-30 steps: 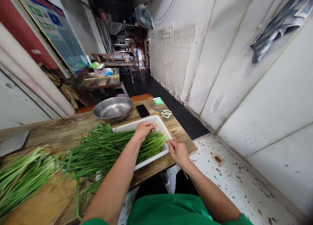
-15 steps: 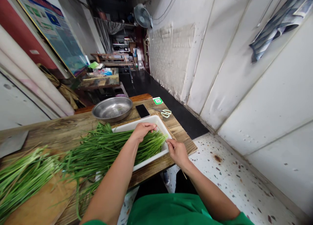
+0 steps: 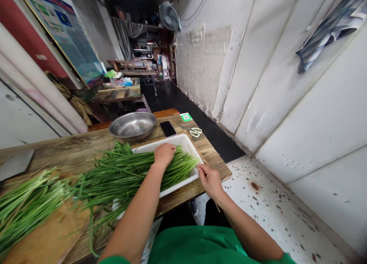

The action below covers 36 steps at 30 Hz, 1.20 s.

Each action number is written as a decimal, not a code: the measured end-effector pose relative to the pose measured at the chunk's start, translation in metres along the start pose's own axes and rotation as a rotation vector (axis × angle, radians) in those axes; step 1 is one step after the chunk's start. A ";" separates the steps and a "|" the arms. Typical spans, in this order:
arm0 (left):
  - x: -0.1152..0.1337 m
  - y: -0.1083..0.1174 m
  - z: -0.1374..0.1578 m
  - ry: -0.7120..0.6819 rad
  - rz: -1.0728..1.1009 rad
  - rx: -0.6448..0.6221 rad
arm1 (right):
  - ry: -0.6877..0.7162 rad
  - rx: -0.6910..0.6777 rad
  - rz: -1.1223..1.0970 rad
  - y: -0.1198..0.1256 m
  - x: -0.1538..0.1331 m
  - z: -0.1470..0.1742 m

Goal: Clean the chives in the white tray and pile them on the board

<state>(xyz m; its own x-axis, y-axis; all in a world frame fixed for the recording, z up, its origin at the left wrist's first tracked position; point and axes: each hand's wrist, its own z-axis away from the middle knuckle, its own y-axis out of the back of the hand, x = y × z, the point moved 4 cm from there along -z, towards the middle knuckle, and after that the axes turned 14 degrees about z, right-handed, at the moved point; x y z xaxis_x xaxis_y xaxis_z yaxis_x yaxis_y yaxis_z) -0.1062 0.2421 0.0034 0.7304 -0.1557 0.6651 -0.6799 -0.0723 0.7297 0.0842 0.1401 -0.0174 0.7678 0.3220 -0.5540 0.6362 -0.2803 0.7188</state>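
Observation:
A thick bunch of long green garlic chives (image 3: 126, 174) lies in a white plastic tray (image 3: 171, 190), pale stem ends toward the right. My left hand (image 3: 164, 155) rests over the bunch with its fingers curled closed; what they hold, if anything, is hidden. At the tray's right edge, beside the stem ends, my right hand (image 3: 210, 180) pinches a thin tan straw strand (image 3: 217, 208), whose tail hangs below the hand. The leafy ends spill over the tray's left side.
More chives (image 3: 31, 203) lie on a wooden board (image 3: 48, 237) at left, near a metal blade (image 3: 17, 164). Behind the tray are a steel basin (image 3: 132, 127), a phone (image 3: 168, 128), scissors (image 3: 195, 132) and a green QR card (image 3: 186, 117). The table (image 3: 219, 168) ends at right.
My left hand has shifted slightly left and turned, its fingers now curled inward and mostly hidden. My right hand stays at the stem ends, still pinching the strand.

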 end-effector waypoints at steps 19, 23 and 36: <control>-0.003 -0.032 0.000 0.037 -0.387 -0.097 | 0.004 -0.023 0.016 -0.001 0.004 0.005; -0.006 -0.028 -0.001 0.050 -0.265 -0.088 | 0.018 -0.019 0.034 -0.001 0.003 0.004; -0.010 -0.042 -0.005 0.035 -0.262 -0.138 | 0.015 -0.035 0.064 -0.002 0.006 0.001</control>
<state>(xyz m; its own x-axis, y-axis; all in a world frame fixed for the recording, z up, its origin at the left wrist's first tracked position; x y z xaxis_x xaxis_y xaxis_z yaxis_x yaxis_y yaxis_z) -0.0851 0.2513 -0.0332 0.8835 -0.1147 0.4542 -0.4540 0.0298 0.8905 0.0873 0.1413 -0.0228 0.8054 0.3179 -0.5003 0.5826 -0.2687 0.7671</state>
